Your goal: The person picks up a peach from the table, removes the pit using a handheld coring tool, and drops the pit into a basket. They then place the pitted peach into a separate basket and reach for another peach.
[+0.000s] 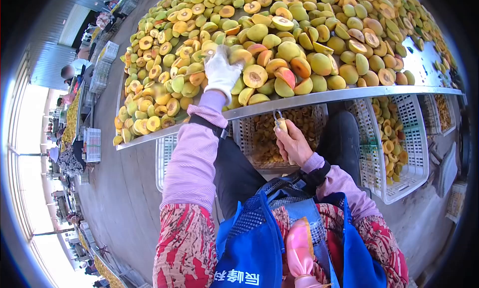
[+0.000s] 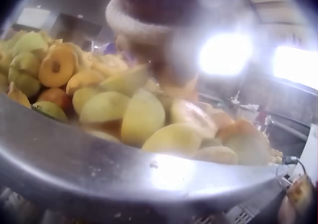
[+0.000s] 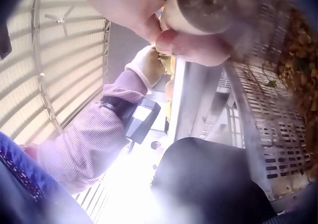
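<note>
A heap of halved yellow-green peaches [image 1: 254, 76], some with red-tinged flesh, covers the metal table [image 1: 299, 99]. My left hand [image 1: 221, 73], in a white glove, reaches into the near part of this heap. Its fingers are blurred, and I cannot tell whether they grip a peach half. Bare and lower, my right hand [image 1: 295, 144] holds a pitting tool [image 1: 282, 125] just off the table's front edge. The tool has a pale wooden handle, whose round end [image 3: 208, 2] shows in the right wrist view, and a metal loop pointing towards the table.
Below the table, between my knees, a white crate [image 1: 243, 134] contains small brownish pieces. Another white crate [image 1: 415, 138] with peach halves stands at the right. Other people work along tables at the far left, near stacked white crates [image 1: 102, 68]. My legs are under the table's edge.
</note>
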Tool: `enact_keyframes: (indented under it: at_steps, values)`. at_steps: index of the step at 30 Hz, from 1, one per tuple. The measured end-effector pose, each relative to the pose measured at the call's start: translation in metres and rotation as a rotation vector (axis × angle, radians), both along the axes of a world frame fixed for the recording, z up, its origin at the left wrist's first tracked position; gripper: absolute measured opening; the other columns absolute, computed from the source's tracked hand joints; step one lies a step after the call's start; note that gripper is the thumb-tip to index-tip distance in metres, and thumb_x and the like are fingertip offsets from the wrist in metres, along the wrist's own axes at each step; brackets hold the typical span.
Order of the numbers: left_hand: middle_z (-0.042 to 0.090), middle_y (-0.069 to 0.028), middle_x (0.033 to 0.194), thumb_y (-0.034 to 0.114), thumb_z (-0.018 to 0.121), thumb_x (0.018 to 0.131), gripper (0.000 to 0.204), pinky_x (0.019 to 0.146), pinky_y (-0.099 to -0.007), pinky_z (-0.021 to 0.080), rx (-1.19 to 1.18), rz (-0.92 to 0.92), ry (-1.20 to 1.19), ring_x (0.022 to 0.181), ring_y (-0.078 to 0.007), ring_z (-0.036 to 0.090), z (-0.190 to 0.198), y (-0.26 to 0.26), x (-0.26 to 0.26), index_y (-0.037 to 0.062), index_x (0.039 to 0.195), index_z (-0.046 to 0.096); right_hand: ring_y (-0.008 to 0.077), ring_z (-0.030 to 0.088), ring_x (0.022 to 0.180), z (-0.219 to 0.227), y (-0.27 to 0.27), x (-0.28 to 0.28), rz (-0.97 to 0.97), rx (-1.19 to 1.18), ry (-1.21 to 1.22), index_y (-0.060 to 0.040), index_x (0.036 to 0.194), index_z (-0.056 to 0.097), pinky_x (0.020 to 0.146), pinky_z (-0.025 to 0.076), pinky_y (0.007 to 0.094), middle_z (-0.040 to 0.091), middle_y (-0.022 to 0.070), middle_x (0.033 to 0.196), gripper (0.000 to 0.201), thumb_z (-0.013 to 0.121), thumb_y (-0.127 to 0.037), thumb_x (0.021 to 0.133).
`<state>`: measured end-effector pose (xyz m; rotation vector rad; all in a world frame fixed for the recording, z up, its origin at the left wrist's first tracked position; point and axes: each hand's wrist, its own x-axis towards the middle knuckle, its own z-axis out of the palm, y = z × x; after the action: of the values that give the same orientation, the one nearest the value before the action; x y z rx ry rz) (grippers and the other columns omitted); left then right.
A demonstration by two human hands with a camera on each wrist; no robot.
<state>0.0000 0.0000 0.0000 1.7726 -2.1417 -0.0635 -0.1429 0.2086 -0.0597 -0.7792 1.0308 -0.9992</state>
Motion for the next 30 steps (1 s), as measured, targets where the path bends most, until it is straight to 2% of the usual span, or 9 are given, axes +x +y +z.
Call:
enact_keyframes:
  at_steps: [3,5,7,9,11,13,14,17,30]
  values:
    - [0.058,-0.0129,0.078,0.020,0.071,0.063,0.029,0.065,-0.0307,0.047,-0.217,-0.246,0.587,0.070,-0.0229,0.058,0.006,0.027,-0.003,0.0039,0.080,0.054,0.0081,0.039,0.040,0.009,-0.002,-0.010,0.007,-0.016,0.055,-0.0074,0.098,0.041,0.036,0.035,0.0219,0.041,0.0002,0.058,0.020,0.040,-0.027,0.094]
    - [0.056,-0.0068,0.082,0.005,0.066,0.066,0.030,0.073,-0.0271,0.047,0.054,-0.262,0.756,0.077,-0.0165,0.056,0.009,0.065,0.025,-0.0005,0.092,0.051,0.0080,0.038,0.040,0.014,0.010,0.000,0.044,-0.041,0.047,-0.0082,0.095,0.041,0.036,0.035,0.0218,0.041,-0.0002,0.058,0.020,0.040,-0.028,0.094]
    - [0.056,-0.0075,0.083,0.003,0.058,0.069,0.025,0.077,-0.0282,0.047,0.304,-0.133,1.522,0.079,-0.0178,0.057,0.011,0.119,0.031,-0.0002,0.093,0.051,0.0077,0.038,0.038,0.017,0.019,0.011,0.060,-0.038,0.007,-0.0082,0.094,0.039,0.035,0.032,0.0216,0.040,0.0000,0.055,0.021,0.041,-0.029,0.093]
    - [0.059,-0.0144,0.096,0.006,0.053,0.072,0.032,0.083,-0.0362,0.048,0.140,-0.264,1.714,0.092,-0.0248,0.058,-0.022,0.143,0.033,-0.0002,0.103,0.050,0.0059,0.038,0.041,0.022,0.028,0.021,0.143,-0.067,0.006,-0.0083,0.094,0.041,0.036,0.030,0.0208,0.040,-0.0008,0.056,0.021,0.042,-0.030,0.092]
    - [0.058,-0.0160,0.101,0.010,0.052,0.078,0.031,0.082,-0.0390,0.049,0.471,-0.185,2.283,0.096,-0.0275,0.058,-0.039,0.162,0.046,-0.0006,0.107,0.049,0.0175,0.049,0.046,0.019,0.032,0.030,0.189,-0.098,0.108,-0.0055,0.094,0.041,0.041,0.037,0.0295,0.048,0.0061,0.060,0.023,0.044,-0.028,0.091]
    - [0.058,-0.0152,0.101,0.015,0.050,0.083,0.030,0.082,-0.0383,0.049,0.521,-0.131,2.213,0.095,-0.0269,0.058,-0.037,0.173,0.045,-0.0005,0.109,0.049,0.0255,0.052,0.058,0.013,0.031,0.042,0.049,-0.648,0.513,-0.0021,0.096,0.039,0.053,0.042,0.0371,0.050,0.0113,0.067,0.025,0.045,-0.026,0.092]
    - [0.058,-0.0145,0.101,0.020,0.047,0.088,0.030,0.082,-0.0375,0.049,0.570,-0.090,2.136,0.095,-0.0263,0.058,-0.039,0.177,0.045,-0.0004,0.110,0.048,0.0385,0.054,0.072,0.015,0.031,0.040,0.139,-0.537,0.524,0.0003,0.097,0.038,0.063,0.041,0.0432,0.054,0.0198,0.075,0.027,0.047,-0.024,0.090]
    - [0.058,-0.0138,0.100,0.029,0.039,0.094,0.036,0.080,-0.0350,0.049,0.438,0.005,1.768,0.093,-0.0242,0.058,-0.057,0.178,0.039,0.0001,0.113,0.048,0.0442,0.054,0.073,0.015,0.017,0.042,0.122,-0.633,0.657,0.0018,0.093,0.037,0.061,0.042,0.0470,0.056,0.0268,0.074,0.029,0.048,-0.025,0.089]
    - [0.058,-0.0098,0.088,0.059,0.025,0.090,0.067,0.075,-0.0269,0.046,0.249,-0.010,1.546,0.080,-0.0173,0.057,-0.074,0.171,0.030,-0.0012,0.099,0.053,0.0422,0.056,0.076,0.009,-0.004,0.050,0.305,-0.460,0.936,0.0015,0.097,0.036,0.066,0.045,0.0463,0.058,0.0276,0.077,0.034,0.043,-0.031,0.090]
